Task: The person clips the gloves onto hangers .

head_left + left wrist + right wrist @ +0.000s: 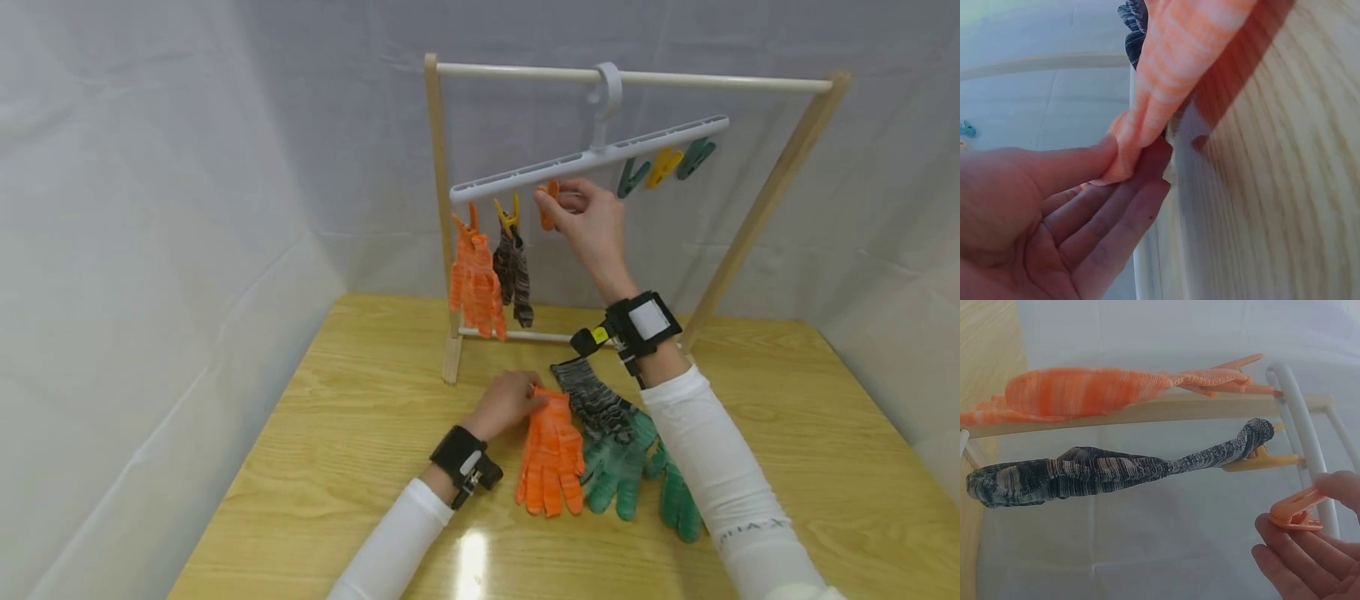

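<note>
On the wooden table (pixel 360 433), my left hand (pixel 527 400) pinches the cuff of an orange glove (pixel 552 457); the left wrist view shows thumb and fingers closed on that orange glove (pixel 1172 69). My right hand (pixel 564 200) is raised to the white hanger (pixel 592 158) and pinches an orange clip (pixel 547 205) hanging from it. The right wrist view has the orange clip (pixel 1294 509) between thumb and fingers. An orange glove (pixel 474 283) and a dark grey glove (pixel 516 275) hang from the two clips to the left.
A dark grey glove (pixel 596 400) and two green gloves (pixel 622 467) lie beside the orange one, under my right forearm. The hanger hooks over the wooden rack's rail (pixel 735 82). Three more clips (pixel 663 167) hang at its right end. White cloth walls surround the table.
</note>
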